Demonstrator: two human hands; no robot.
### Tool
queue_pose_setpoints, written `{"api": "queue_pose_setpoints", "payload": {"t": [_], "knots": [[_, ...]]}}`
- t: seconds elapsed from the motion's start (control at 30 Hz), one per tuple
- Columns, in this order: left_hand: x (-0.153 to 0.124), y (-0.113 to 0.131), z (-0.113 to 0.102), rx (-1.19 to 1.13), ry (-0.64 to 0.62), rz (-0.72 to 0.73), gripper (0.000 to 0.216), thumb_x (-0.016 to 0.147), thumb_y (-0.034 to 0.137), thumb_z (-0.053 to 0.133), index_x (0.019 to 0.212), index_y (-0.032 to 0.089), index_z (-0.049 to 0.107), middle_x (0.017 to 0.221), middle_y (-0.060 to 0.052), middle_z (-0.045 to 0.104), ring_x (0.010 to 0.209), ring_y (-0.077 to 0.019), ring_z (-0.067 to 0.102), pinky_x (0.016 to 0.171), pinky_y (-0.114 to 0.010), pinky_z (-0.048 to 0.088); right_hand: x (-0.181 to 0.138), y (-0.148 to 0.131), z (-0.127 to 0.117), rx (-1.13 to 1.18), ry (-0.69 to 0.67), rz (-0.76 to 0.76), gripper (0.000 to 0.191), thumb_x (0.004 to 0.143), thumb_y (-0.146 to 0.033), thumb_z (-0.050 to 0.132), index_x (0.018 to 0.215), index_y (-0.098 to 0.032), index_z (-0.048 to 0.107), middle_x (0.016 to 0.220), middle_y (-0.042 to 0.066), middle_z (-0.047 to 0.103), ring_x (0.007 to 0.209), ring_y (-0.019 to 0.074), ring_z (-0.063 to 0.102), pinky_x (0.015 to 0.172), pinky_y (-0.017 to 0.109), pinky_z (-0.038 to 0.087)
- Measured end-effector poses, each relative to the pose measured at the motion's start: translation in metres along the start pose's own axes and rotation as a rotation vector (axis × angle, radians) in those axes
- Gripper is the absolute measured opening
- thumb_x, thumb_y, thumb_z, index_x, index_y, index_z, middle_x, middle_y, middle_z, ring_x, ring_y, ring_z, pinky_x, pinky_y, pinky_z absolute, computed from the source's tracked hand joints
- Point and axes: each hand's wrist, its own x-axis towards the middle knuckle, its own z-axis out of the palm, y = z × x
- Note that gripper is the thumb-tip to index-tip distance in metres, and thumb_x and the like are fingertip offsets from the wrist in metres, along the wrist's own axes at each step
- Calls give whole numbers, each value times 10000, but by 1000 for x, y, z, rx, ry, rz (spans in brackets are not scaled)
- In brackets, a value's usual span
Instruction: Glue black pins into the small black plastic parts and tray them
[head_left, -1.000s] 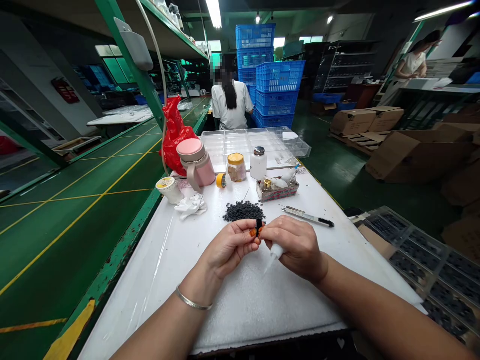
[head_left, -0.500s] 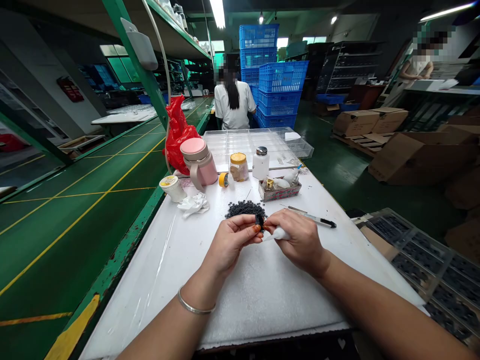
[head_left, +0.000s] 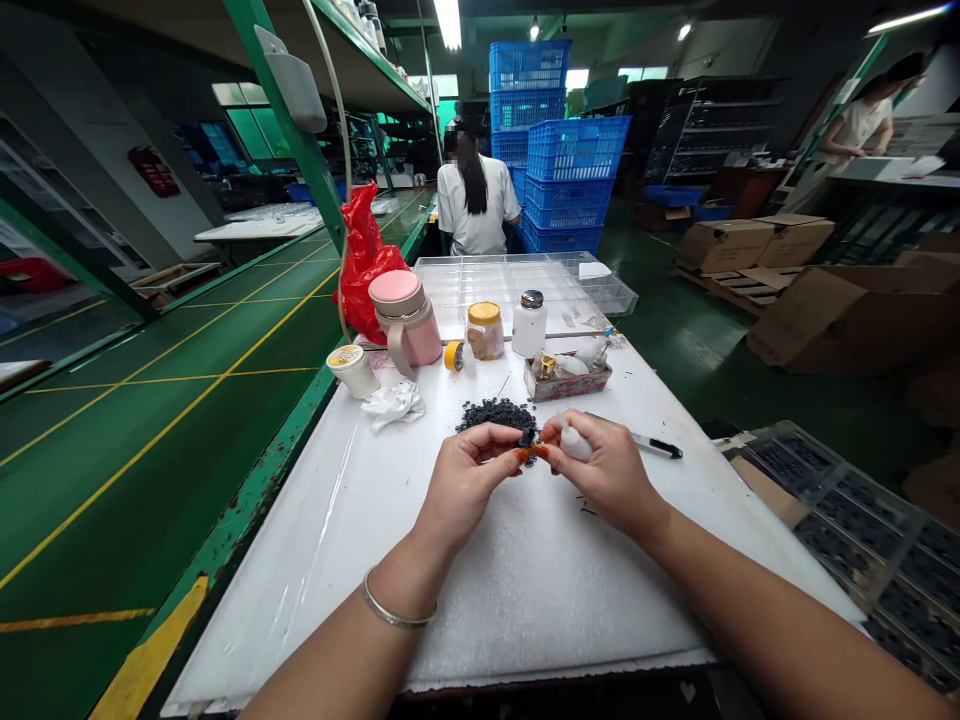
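the left hand (head_left: 469, 480) pinches a small black part (head_left: 526, 438) in its fingertips (head_left: 519, 456), just beside the white plastic bottle (head_left: 575, 443) in the right hand (head_left: 604, 472); a heap of black granules (head_left: 495, 414) lies just beyond the fingers.

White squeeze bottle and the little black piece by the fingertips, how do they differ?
The white squeeze bottle is pale and rounded, while the black piece is dark and much smaller. The bottle sits in the right hand, whereas the piece is at the fingertips of the left hand. Both are held up close together above the black granules.
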Motion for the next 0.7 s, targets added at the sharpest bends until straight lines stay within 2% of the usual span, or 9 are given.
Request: {"api": "queue_pose_setpoints", "payload": {"t": [0.13, 0.23, 0.33, 0.47, 0.6, 0.7], "knots": [[0, 2, -1, -5, 2, -28, 190, 744, 240, 727, 887, 128, 672, 902, -106, 708, 814, -195, 651, 640, -238, 501, 0, 1, -10, 187, 2, 109, 322, 908, -404, 554, 1163, -222, 480, 802, -16, 613, 503, 99, 544, 482, 222, 440], [2, 1, -4, 5, -1, -53, 211, 755, 258, 721, 912, 132, 660, 909, -114, 711, 823, -200, 661, 642, -239, 496, 1, 3, -18, 155, 8, 95, 407, 960, -430, 444, 1310, -223, 447, 906, 25, 619, 500, 92, 521, 486, 239, 460], [4, -2, -8, -12, 10, -80, 225, 747, 266, 727, 921, 137, 666, 908, -110, 714, 812, -189, 659, 645, -232, 493, 2, 5, -25, 129, 32, 66, 378, 961, -427, 442, 1271, -221, 509, 966, 52, 638, 551, 109, 548, 541, 263, 490], [6, -4, -10, -11, 17, -102, 239, 705, 237, 743, 910, 128, 689, 874, -106, 713, 775, -174, 645, 638, -227, 495, -2, 2, -29, 148, 129, 62, 279, 880, -407, 604, 1091, -234, 546, 883, 49, 683, 623, 160, 598, 521, 267, 476], [7, -3, -8, 16, 1, -110, 251, 682, 233, 748, 904, 120, 713, 865, -100, 709, 745, -162, 624, 633, -225, 494, -8, -9, -32, 111, 318, -148, 223, 730, -293, 782, 856, -198, 625, 843, 45, 690, 751, 200, 641, 609, 280, 502], [7, -2, -6, 48, -11, -103, 232, 681, 229, 748, 886, 122, 727, 835, -88, 706, 694, -135, 594, 621, -214, 482, -10, -14, -33, 77, 359, -273, 186, 721, -218, 787, 863, -183, 671, 846, 44, 688, 798, 200, 640, 698, 296, 505]]}}
